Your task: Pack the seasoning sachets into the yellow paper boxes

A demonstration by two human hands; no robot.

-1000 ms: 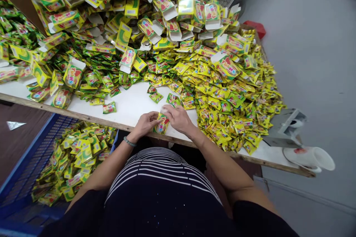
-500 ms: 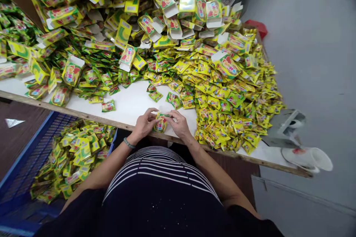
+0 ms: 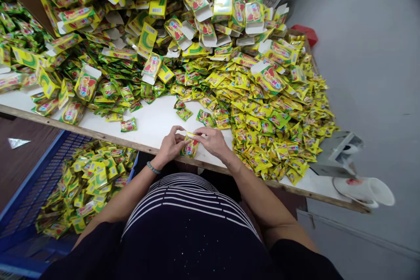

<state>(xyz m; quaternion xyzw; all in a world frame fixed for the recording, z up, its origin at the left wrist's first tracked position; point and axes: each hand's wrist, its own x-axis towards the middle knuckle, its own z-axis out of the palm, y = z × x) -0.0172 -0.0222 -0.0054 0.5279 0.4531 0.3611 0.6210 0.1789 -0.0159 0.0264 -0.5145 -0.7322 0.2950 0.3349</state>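
Note:
A small yellow-and-green printed box (image 3: 189, 148) stands at the table's front edge, between my two hands. My left hand (image 3: 170, 144) is closed on its left side, thumb across the front. The fingers of my right hand (image 3: 211, 140) are pinched at the box's top edge, where a yellow flap shows. What lies inside the box is hidden. Loose green packets (image 3: 184, 114) lie on the white table just beyond my hands, and another green packet (image 3: 128, 125) lies to the left.
Open printed boxes (image 3: 197, 4) are heaped at the back. A mound of small yellow packets (image 3: 272, 127) covers the right side. A blue crate (image 3: 49, 166) with filled boxes stands below at left. A tape dispenser (image 3: 341, 153) and a white mug (image 3: 364, 190) sit at the right end.
My right hand has moved slightly up over the top of the box, and a yellow flap now shows there instead of a green bit. My left hand stays on the box.

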